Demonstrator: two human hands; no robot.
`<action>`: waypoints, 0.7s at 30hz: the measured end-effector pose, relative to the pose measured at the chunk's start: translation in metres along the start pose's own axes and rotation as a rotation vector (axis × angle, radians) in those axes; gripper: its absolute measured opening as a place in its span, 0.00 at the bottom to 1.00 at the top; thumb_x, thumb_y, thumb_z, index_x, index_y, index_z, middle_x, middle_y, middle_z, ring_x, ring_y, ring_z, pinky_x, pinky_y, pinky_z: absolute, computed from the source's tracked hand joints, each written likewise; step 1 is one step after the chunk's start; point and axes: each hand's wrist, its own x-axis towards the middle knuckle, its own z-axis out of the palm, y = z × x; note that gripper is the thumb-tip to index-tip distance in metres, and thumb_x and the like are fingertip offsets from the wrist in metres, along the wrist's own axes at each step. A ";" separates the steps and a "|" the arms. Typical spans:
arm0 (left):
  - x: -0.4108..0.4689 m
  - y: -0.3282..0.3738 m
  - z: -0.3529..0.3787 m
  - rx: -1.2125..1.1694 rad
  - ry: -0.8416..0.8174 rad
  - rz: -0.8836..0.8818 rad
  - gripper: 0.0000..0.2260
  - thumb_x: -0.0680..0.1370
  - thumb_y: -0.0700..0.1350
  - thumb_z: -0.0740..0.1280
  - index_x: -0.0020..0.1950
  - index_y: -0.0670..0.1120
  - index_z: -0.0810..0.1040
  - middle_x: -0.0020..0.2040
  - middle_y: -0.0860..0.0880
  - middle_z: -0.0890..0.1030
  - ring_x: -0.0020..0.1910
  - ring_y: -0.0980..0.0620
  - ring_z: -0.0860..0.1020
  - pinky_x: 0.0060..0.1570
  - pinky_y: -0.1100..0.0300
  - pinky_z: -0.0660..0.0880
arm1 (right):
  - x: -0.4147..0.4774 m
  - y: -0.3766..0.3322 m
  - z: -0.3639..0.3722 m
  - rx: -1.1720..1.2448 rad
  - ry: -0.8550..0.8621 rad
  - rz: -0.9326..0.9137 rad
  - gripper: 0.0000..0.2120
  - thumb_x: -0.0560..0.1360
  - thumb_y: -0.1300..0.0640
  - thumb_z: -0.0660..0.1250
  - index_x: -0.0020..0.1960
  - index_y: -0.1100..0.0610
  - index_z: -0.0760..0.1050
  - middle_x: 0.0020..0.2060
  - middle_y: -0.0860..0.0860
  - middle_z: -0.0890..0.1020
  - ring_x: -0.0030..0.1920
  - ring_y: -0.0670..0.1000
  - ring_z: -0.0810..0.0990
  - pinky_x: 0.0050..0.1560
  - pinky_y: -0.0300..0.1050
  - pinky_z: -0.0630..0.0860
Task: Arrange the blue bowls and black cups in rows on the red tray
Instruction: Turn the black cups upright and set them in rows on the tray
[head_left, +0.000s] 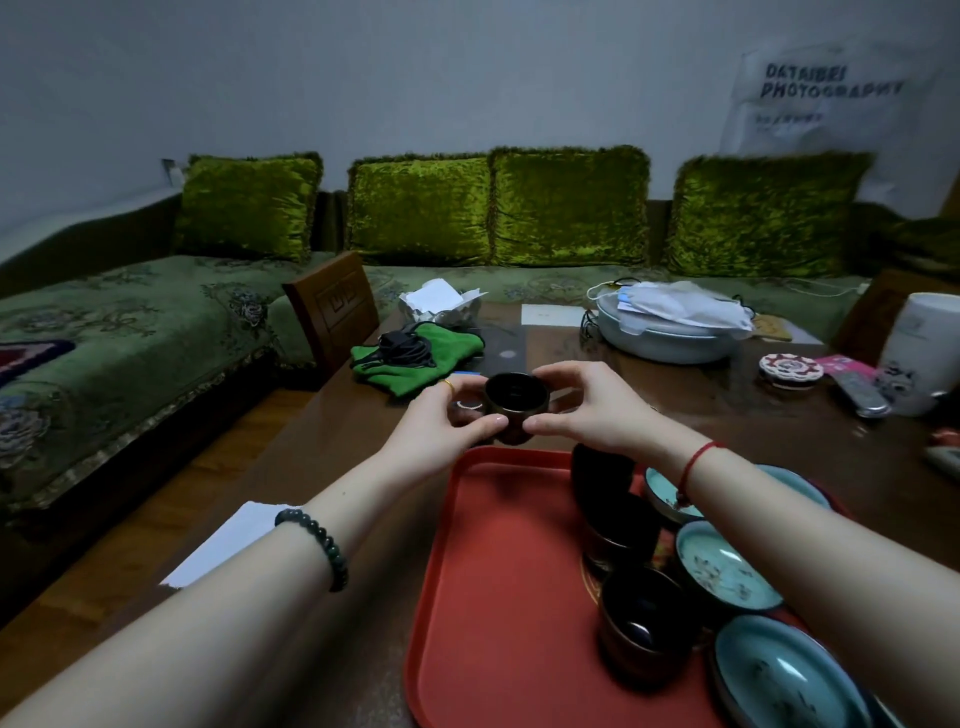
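Observation:
A black cup is held just beyond the far edge of the red tray. My left hand grips its left side and my right hand grips its right side, thumbs toward me. On the tray's right part stands a row of black cups. Right of them lies a row of blue bowls, partly hidden by my right forearm.
The tray sits on a brown wooden table. Farther back lie a green cloth with a black cable, a white basin with papers, a round tin, a remote and a white jar. A green sofa stands behind.

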 end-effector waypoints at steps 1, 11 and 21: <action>0.000 -0.003 0.002 0.003 -0.011 0.002 0.16 0.70 0.41 0.71 0.57 0.49 0.74 0.49 0.49 0.81 0.45 0.57 0.80 0.52 0.63 0.75 | 0.000 0.003 0.001 -0.007 -0.009 0.004 0.27 0.62 0.57 0.76 0.59 0.58 0.75 0.53 0.54 0.81 0.47 0.49 0.79 0.58 0.50 0.75; -0.004 -0.036 0.018 0.032 -0.069 -0.071 0.17 0.70 0.42 0.72 0.57 0.47 0.74 0.52 0.48 0.81 0.53 0.55 0.79 0.54 0.68 0.74 | -0.002 0.029 0.017 -0.088 -0.103 0.048 0.26 0.61 0.54 0.77 0.57 0.58 0.76 0.51 0.54 0.82 0.52 0.51 0.79 0.58 0.46 0.74; -0.012 -0.047 0.020 0.081 -0.117 -0.105 0.19 0.69 0.44 0.73 0.59 0.46 0.75 0.54 0.50 0.81 0.51 0.58 0.79 0.54 0.67 0.72 | -0.005 0.037 0.024 -0.171 -0.133 0.055 0.24 0.60 0.51 0.77 0.54 0.55 0.78 0.51 0.49 0.82 0.48 0.42 0.76 0.51 0.32 0.68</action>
